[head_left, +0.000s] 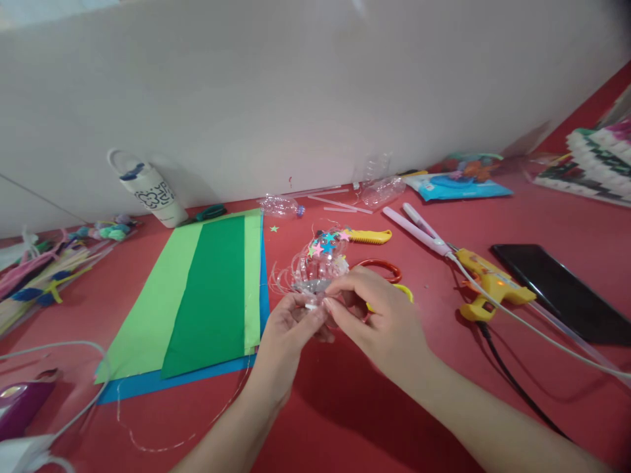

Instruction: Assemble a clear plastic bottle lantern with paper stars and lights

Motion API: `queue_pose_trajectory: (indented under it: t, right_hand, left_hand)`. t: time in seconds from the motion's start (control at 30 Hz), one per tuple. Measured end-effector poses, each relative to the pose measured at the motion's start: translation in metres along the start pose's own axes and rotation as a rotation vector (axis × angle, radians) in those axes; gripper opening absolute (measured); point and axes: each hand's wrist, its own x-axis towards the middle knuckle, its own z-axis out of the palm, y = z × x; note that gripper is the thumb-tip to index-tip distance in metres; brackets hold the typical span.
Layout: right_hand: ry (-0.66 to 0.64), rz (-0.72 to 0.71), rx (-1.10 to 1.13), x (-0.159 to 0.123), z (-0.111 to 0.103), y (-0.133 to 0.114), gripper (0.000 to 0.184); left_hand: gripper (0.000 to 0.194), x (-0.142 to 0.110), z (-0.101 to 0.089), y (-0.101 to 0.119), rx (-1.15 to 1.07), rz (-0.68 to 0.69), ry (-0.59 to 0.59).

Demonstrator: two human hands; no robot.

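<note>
My left hand (296, 325) is closed in a pinch on a small whitish piece (310, 306), too small to name. My right hand (377, 305) meets it there, thumb and forefinger pressed together; whatever they grip is hidden. Just beyond my fingertips lies a bundle of thin clear wire or strand (298, 266) around clear plastic, with pink, blue and green stars (328, 243) on top. Scissors with a red handle (382, 266) and a yellow handle (405, 292) lie partly behind my right hand. A yellow cutter (369, 236) rests beyond the bundle.
Green sheets (207, 295) over a blue sheet lie left. A yellow glue gun (493, 286), its cord, a pink straightener-like tool (419, 231) and a black phone (562, 289) are right. Clear bottles (280, 206), straws (340, 203), a white tumbler (152, 194) and blue pack (458, 187) stand near the wall.
</note>
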Motion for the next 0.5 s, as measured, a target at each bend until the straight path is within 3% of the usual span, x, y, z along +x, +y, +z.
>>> queue_pose_trajectory:
  t: [0.23, 0.5]
  right_hand:
    - [0.055, -0.26, -0.236, -0.0034, 0.0051, 0.0076, 0.015]
    - [0.103, -0.375, -0.198, -0.0066, 0.0072, 0.0105, 0.013]
  left_hand:
    - [0.021, -0.0019, 0.0023, 0.0006, -0.018, -0.017, -0.031]
    - [0.019, -0.0041, 0.0021, 0.0008, -0.076, -0.014, -0.058]
